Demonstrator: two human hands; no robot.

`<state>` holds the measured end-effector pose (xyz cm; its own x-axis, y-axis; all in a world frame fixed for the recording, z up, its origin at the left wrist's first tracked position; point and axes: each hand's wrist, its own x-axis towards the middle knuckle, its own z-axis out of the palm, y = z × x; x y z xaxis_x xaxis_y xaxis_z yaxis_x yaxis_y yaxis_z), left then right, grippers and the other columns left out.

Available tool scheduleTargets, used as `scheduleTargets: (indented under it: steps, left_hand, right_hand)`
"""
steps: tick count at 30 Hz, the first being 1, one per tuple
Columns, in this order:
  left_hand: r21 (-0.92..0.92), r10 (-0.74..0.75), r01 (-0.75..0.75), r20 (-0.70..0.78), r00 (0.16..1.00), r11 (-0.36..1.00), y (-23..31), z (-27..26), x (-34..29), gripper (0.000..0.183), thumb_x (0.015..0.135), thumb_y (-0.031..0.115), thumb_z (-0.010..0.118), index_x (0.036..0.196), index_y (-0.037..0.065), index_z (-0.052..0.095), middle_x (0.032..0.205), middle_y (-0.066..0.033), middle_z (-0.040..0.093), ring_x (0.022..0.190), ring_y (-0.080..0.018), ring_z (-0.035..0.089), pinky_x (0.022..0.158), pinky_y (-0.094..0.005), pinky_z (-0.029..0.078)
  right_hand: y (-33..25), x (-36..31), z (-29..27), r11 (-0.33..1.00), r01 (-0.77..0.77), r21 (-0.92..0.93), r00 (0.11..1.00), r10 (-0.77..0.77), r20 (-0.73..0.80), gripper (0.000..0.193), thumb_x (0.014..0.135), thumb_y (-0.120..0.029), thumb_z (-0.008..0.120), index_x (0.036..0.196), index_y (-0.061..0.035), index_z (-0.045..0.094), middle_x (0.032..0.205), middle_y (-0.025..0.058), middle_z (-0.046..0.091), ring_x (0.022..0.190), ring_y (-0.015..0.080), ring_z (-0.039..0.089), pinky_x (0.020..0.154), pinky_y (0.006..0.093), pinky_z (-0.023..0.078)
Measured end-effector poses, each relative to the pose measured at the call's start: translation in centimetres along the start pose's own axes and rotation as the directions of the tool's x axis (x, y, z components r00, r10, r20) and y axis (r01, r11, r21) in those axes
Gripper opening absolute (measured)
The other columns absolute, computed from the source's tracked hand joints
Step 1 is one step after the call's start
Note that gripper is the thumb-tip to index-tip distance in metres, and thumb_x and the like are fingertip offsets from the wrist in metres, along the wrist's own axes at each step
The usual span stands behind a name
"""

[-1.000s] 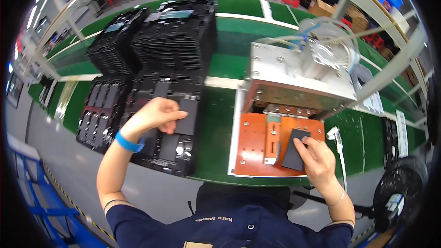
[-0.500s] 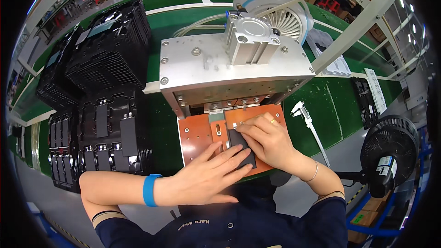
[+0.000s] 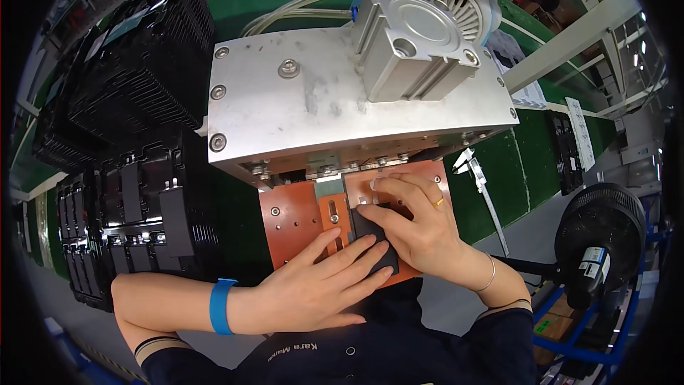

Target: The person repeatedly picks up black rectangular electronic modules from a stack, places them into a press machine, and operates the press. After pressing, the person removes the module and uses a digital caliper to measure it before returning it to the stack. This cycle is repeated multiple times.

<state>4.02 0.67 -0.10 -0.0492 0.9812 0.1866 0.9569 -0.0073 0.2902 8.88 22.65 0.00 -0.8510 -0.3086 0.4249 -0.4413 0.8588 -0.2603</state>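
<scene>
A flat black rectangular pouch cell (image 3: 365,225) lies on the orange fixture plate (image 3: 288,203), against a slotted orange guide block (image 3: 332,215). My left hand (image 3: 313,289) reaches in from the left with its fingers stretched and spread, their tips flat on the cell. At the cell's far end is my right hand (image 3: 420,228), its thumb touching the edge there. Its index finger is apart from the thumb, bent down onto the plate beyond the cell. The small tabs at that end are mostly hidden by these fingers.
A metal press (image 3: 285,100) with a pneumatic cylinder (image 3: 420,46) stands just beyond the plate. Black trays (image 3: 142,207) with similar cells lie at left, before stacked black trays (image 3: 142,64). Calipers (image 3: 484,196) and a black fan (image 3: 602,242) are at right.
My view has moved closer to the press. The right index finger has lifted away from the thumb and reaches farther toward the press. My left hand remains spread on the cell.
</scene>
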Motion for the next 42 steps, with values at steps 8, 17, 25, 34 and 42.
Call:
scheduleTargets:
  steps: [8,17,25,34,42]
  left_hand:
    - [-0.008,-0.007,0.007,0.027,1.000,1.000,0.0,-0.3,0.2,0.064,0.086,0.059,0.057,0.135,0.018,0.052,0.141,-0.0108,0.048,0.129,-0.0248,0.046,0.105,-0.0500,0.032]
    - [-0.194,-0.056,0.049,-0.028,0.998,0.980,-0.3,-0.7,-0.1,0.067,0.086,0.057,0.059,0.131,0.007,0.053,0.136,-0.0156,0.050,0.133,-0.0282,0.043,0.106,-0.0504,0.032]
    - [-0.132,-0.071,0.063,-0.051,0.996,0.989,-0.6,-1.0,0.1,0.065,0.087,0.057,0.058,0.127,0.006,0.056,0.137,-0.0173,0.050,0.130,-0.0282,0.045,0.105,-0.0521,0.033]
    - [-0.120,-0.045,0.039,-0.051,0.998,0.992,-0.7,-0.5,0.0,0.063,0.087,0.055,0.058,0.127,0.007,0.056,0.137,-0.0167,0.051,0.128,-0.0272,0.047,0.105,-0.0522,0.034]
    - [-0.118,-0.069,0.064,-0.036,0.997,0.991,-0.6,-0.7,0.1,0.062,0.087,0.055,0.058,0.126,0.008,0.057,0.137,-0.0150,0.051,0.129,-0.0273,0.047,0.106,-0.0518,0.033]
  right_hand:
    - [-0.2,-0.1,-0.4,0.999,-0.047,0.008,0.998,0.048,-0.028,0.041,0.068,-0.008,0.068,0.110,-0.0079,0.067,0.118,0.0109,0.056,0.108,0.0292,0.053,0.086,0.0392,0.048]
    - [-1.8,-4.8,-2.5,0.978,-0.093,0.188,0.984,0.061,0.168,0.047,0.077,-0.026,0.076,0.118,-0.0078,0.065,0.126,0.0134,0.059,0.114,0.0293,0.060,0.095,0.0405,0.049]
    - [-0.3,-1.7,-2.4,0.981,-0.052,0.189,0.998,0.044,0.046,0.036,0.076,-0.020,0.076,0.109,-0.0070,0.068,0.109,0.0081,0.063,0.093,0.0241,0.064,0.078,0.0326,0.053]
    - [1.4,1.0,0.0,0.999,-0.017,0.042,0.997,0.014,0.080,0.030,0.077,-0.010,0.073,0.106,-0.0155,0.071,0.098,0.0030,0.055,0.081,0.0191,0.051,0.065,0.0303,0.043]
    - [1.5,0.6,-0.1,0.994,-0.022,0.106,0.999,0.020,0.025,0.040,0.072,-0.009,0.068,0.112,-0.0085,0.067,0.102,0.0072,0.056,0.083,0.0231,0.053,0.071,0.0349,0.045]
